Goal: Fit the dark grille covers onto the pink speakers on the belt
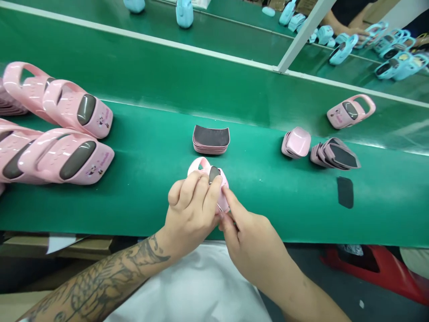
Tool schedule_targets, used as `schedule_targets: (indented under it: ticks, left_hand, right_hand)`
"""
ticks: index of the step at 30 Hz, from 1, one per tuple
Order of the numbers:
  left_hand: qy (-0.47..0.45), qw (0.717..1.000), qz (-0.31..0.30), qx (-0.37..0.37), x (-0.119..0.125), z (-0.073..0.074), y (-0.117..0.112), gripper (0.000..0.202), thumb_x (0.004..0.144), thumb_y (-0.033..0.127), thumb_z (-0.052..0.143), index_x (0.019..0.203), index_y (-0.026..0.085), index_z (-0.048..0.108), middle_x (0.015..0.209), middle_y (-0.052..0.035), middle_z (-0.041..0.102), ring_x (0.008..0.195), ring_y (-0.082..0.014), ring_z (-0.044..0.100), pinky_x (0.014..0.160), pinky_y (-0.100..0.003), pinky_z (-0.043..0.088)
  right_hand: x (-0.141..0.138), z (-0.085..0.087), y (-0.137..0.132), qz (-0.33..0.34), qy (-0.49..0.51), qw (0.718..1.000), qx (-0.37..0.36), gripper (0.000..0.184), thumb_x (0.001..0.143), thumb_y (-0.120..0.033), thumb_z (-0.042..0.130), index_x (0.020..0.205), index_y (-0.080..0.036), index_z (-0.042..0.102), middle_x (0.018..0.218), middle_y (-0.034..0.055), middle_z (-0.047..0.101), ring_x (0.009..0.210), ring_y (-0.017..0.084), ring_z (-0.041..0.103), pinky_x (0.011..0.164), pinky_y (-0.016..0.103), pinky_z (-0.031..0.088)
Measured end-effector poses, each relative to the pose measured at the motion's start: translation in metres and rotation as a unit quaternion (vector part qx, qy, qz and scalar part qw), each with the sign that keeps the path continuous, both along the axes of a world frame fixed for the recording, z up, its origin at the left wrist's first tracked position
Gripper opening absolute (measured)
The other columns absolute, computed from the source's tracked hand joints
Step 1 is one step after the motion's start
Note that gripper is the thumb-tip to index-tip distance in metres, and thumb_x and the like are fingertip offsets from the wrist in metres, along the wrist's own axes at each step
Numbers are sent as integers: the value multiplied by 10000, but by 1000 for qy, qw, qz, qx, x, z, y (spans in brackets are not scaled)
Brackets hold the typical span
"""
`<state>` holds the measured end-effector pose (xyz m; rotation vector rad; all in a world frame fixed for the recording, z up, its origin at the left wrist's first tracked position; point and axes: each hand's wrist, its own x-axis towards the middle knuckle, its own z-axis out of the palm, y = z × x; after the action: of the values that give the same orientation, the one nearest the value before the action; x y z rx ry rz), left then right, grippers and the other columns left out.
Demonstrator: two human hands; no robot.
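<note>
Left hand (191,210): clenched around a pink foot file (221,188), fingers wrapped over its top, tattooed forearm reaching in from the lower left.
Right hand (248,241): grasping the file's lower edge between thumb and forefinger, just beside the left hand.
File's place: held between both hands, above the near edge of a green conveyor belt (284,214), its loop handle pointing away and a dark grey pad on top.
Just ahead: a stack of dark pads (211,138) lying on the belt.
Belt, left: larger pink files (67,156) in overlapping piles.
Belt, right: a stack of pink pieces (296,142), a fanned pile of dark pads (335,154), a single dark pad (345,192) and one pink file (350,112).
Far belt: blue files (343,49) and a co-worker's hand (357,32).
Below: a white cloth (187,286) over the person's lap, a red plastic object (375,273) on the floor.
</note>
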<state>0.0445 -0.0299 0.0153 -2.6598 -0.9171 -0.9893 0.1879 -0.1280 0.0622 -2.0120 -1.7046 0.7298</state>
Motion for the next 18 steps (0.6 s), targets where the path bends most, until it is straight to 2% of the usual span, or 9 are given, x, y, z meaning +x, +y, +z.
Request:
schedule_targets:
  ticks: [5, 10, 15, 18]
  left_hand:
    - [27, 999, 6, 21, 12, 4, -4, 350, 977, 194, 674, 1319, 124, 704, 1212, -189, 804, 1192, -327, 702, 977, -455, 380]
    - [36, 999, 13, 36, 23, 8, -5, 338, 999, 225, 651, 1323, 140, 697, 1143, -152, 807, 1183, -311, 689, 947, -445, 377]
    - [54, 997, 31, 50, 26, 5, -7, 357, 988, 364, 656, 1304, 214, 728, 1210, -153, 783, 1234, -321, 652, 988, -454, 384]
    - [29, 998, 26, 48, 28, 4, -4, 405, 942, 385, 715, 1292, 183, 748, 1216, -196, 761, 1250, -350, 632, 1009, -464, 388]
  right_hand:
    - [-2, -5, -5, -3, -52, 998, 30, 693, 1038, -148, 394, 1726, -196, 329, 1077, 90, 863, 679, 238, 785, 554, 320, 546]
    - [1, -8, -3, -36, -86, 995, 43, 646, 1041, -156, 385, 1686, -138, 417, 1148, 144, 855, 730, 253, 804, 571, 329, 572]
    - [14, -7, -3, -107, -95, 990, 21, 585, 1061, -196, 388, 1629, -120, 509, 1011, 130, 863, 756, 267, 818, 601, 326, 597]
    - [17, 2, -8, -87, -30, 995, 30, 582, 1079, -229, 413, 1655, -194, 488, 1044, 83, 862, 844, 242, 832, 661, 302, 624]
